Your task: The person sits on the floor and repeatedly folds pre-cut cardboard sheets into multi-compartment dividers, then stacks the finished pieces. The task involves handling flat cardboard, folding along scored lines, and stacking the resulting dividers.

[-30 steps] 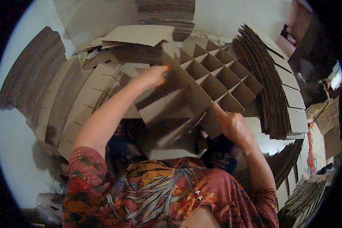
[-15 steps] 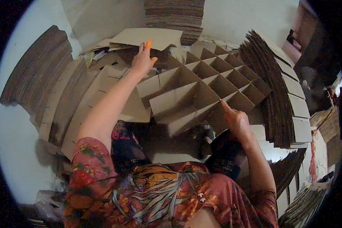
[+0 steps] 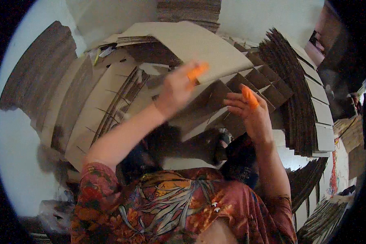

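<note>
As a sheet point(image 3: 203, 44) is overlapping the grid point(image 3: 258, 77), perhaps for support, the right hand point(image 3: 254, 114) is hovering finger-spread, the blurred left hand point(image 3: 176, 90) hiding its grip from me.

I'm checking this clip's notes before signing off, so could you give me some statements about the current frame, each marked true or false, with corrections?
1. The left hand is at the near edge of a flat cardboard sheet. True.
2. Every cell of the divider grid is in plain view. False: the sheet hides part of it.
3. Orange finger covers show on both hands. True.
4. The right hand is clenched into a fist. False: its fingers are extended.
5. A cardboard stack stands right of the grid. True.
</note>
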A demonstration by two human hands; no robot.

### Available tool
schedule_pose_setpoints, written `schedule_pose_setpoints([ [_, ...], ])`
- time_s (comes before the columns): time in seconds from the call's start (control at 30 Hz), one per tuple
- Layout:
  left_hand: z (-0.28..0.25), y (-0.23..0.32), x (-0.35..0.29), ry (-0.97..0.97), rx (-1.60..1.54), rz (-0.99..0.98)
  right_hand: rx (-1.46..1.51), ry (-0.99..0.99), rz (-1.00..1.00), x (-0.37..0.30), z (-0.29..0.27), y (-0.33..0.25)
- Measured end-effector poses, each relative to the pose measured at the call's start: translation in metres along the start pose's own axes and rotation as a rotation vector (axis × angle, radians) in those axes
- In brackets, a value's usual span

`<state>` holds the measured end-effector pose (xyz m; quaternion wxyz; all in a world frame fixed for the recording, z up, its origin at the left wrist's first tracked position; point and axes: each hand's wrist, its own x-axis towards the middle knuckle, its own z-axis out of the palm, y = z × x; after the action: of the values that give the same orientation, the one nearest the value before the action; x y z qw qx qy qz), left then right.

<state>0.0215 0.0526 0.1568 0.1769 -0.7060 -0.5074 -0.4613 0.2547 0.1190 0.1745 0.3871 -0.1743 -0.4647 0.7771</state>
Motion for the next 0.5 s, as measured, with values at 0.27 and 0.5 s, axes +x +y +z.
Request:
schedule_pose_setpoints([
  [0.27, -0.035, 0.011, -0.016, -0.057, -0.011, -0.112, -0.280, 0.199, -0.236, -0.020, 0.000, -0.009],
  [0.5, -0.046, -0.126, 0.005, 0.139, -0.612, -0.742, -0.881, 0.083, -0.412, -0.048, 0.005, 0.008],
])
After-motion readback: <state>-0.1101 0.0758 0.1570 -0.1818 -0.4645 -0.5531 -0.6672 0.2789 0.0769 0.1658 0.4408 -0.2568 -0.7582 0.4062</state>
